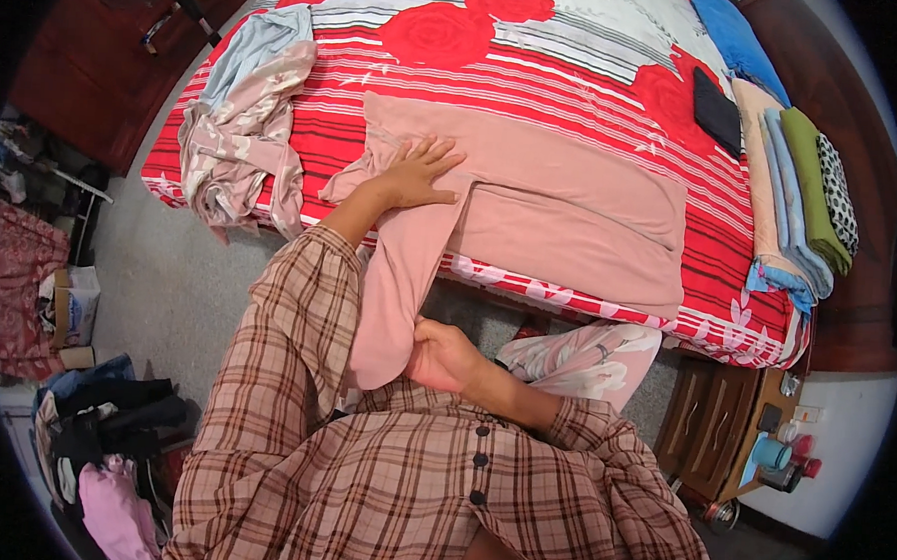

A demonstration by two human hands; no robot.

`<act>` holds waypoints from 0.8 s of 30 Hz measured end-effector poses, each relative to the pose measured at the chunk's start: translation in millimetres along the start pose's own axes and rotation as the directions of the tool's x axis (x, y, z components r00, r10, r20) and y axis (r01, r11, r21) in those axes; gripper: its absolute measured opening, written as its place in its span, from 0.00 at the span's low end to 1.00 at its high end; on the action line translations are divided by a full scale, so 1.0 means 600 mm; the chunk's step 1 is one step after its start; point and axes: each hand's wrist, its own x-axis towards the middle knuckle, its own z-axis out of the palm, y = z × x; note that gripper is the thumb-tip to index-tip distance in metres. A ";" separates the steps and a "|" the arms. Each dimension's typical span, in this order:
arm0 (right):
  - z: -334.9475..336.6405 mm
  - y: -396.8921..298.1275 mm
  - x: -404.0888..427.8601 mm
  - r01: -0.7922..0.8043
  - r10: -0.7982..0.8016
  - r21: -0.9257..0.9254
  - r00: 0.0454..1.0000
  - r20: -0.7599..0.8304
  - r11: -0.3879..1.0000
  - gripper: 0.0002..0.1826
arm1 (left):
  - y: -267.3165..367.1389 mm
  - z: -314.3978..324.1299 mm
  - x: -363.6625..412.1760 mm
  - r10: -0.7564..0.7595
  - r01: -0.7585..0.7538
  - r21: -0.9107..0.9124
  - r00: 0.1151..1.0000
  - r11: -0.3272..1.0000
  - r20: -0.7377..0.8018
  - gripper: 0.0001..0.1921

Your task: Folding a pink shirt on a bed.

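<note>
A plain pink garment (573,165) lies spread along the near edge of the bed, with a few creases across it. One narrow, sleeve-like part (398,308) hangs over the edge towards me. My left hand (423,175) rests palm down on the garment where this part begins, its fingers spread. Lower down, close to my body, my right hand (445,357) grips the side of the hanging part between thumb and fingers. Some of the right fingers are hidden.
Left on the bed (532,81) sits a heap of rumpled floral clothing (244,151). Folded clothes (805,190) and a black folded item (715,111) lie at the right. A wooden nightstand (705,426) stands below them. Clothes are piled (111,430) at lower left.
</note>
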 end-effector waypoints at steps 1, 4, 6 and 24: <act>-0.027 0.006 0.000 0.004 -0.004 -0.001 1.000 0.000 1.000 0.31 | 0.005 -0.001 0.000 0.014 -0.014 0.006 1.000 1.000 -0.006 0.48; -0.059 0.021 -0.009 -0.126 0.104 -0.059 0.951 -0.292 0.990 0.31 | 0.021 0.002 -0.013 0.023 -0.020 0.072 0.999 0.997 -0.034 0.50; -0.053 0.013 -0.005 -0.125 0.129 0.054 0.988 -0.088 0.991 0.31 | 0.020 -0.001 -0.009 0.025 -0.020 0.093 0.999 0.995 -0.047 0.51; 0.008 0.045 -0.041 -0.397 0.312 -0.451 0.916 -0.254 0.799 0.18 | 0.001 0.035 -0.037 0.113 -0.061 0.188 0.954 0.980 -0.278 0.45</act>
